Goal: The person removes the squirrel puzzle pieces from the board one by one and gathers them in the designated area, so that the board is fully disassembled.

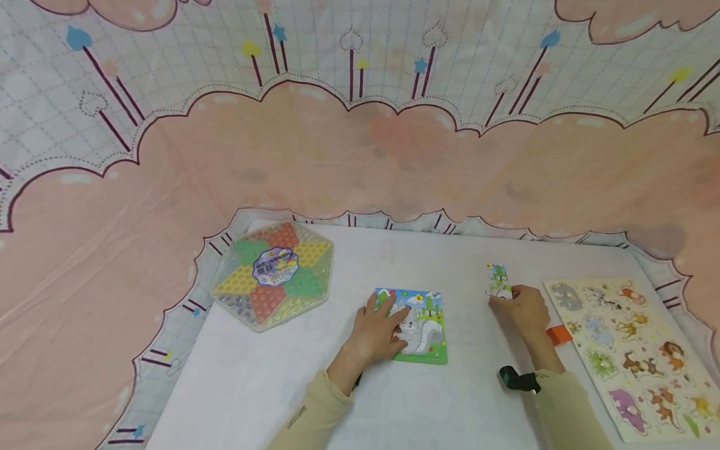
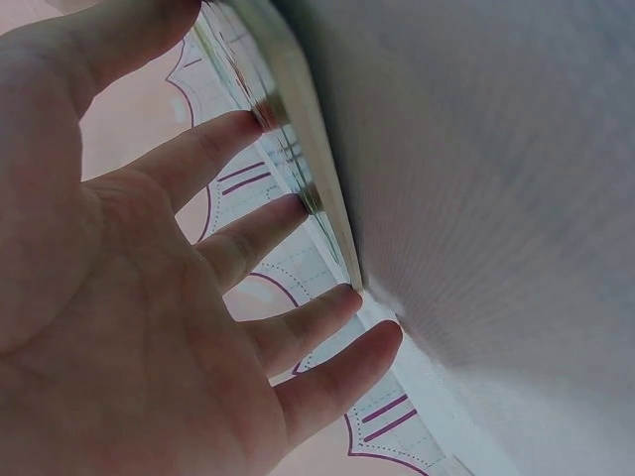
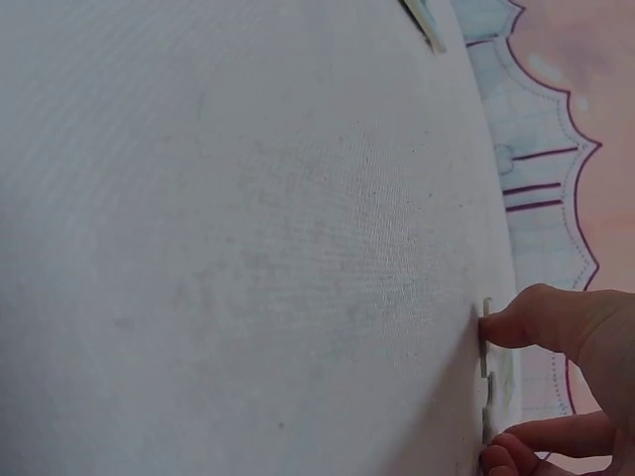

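A squirrel jigsaw puzzle [image 1: 423, 340] in a green-edged board lies at the middle of the table. My left hand [image 1: 374, 328] rests on its left part with fingers spread, covering some of the picture; in the left wrist view the fingertips [image 2: 298, 205] touch the board's face near its edge. To the right, my right hand [image 1: 523, 309] pinches a puzzle piece [image 1: 500, 291] between thumb and fingers. More printed jigsaw [image 1: 497, 272] shows just above that piece, lined up with it. In the right wrist view the thumb [image 3: 516, 319] presses the near edge of the thin pieces.
A hexagonal Chinese checkers board [image 1: 306, 256] under clear plastic lies at the back left. On the right is a wooden animal peg puzzle [image 1: 613, 325], with an orange-red piece [image 1: 559, 335] beside its left edge. A patterned cloth [image 1: 360, 162] hangs behind the white table [image 1: 253, 387].
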The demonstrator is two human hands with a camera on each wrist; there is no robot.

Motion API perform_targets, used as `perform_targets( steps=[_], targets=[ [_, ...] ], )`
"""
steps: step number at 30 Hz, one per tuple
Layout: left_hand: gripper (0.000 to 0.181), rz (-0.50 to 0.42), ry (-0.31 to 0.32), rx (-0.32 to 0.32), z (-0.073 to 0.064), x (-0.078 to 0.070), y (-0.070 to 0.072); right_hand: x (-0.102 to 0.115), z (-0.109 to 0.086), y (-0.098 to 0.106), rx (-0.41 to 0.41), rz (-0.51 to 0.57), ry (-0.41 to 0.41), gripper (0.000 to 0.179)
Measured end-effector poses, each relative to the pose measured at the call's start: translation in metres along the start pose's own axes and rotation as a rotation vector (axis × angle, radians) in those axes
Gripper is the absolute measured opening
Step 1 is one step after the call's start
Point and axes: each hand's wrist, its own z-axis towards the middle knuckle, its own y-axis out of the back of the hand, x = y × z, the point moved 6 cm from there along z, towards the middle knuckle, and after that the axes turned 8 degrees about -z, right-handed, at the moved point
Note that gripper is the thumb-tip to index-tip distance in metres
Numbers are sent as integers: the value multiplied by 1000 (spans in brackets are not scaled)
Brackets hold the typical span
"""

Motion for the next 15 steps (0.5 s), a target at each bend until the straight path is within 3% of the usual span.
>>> perform_targets(
  steps=[15],
  targets=[
    [62,7,-6,-1,-2,-1,2,-2,-2,1,-14,-3,-21,61]
  ],
)
